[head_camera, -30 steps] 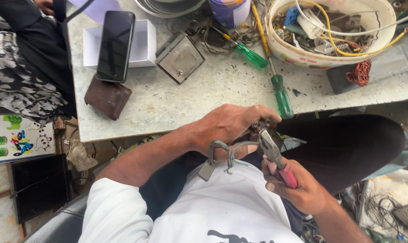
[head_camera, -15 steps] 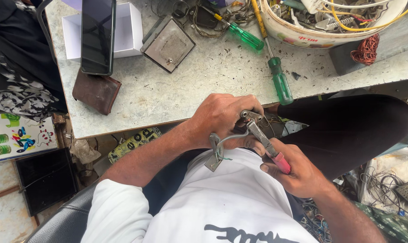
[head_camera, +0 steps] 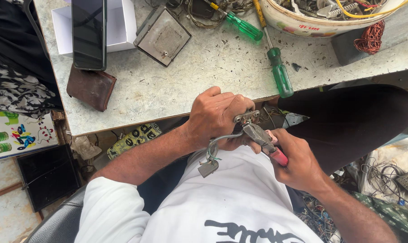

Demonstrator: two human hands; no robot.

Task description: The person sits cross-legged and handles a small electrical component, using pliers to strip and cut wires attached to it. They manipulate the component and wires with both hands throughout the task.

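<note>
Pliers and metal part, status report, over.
Left hand grips metal part with grey cable. Right hand holds pliers, jaws at the part. Nothing in the way.

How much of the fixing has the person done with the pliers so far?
Done: the tools are out on the table, with two green screwdrivers lying unused. In hand: the left hand holds a small metal part with a grey wire, and the right hand grips it with pink-handled pliers. Left: the part is still clamped, so the work looks unfinished.

speckled grey worktable, black chair, daylight
</note>
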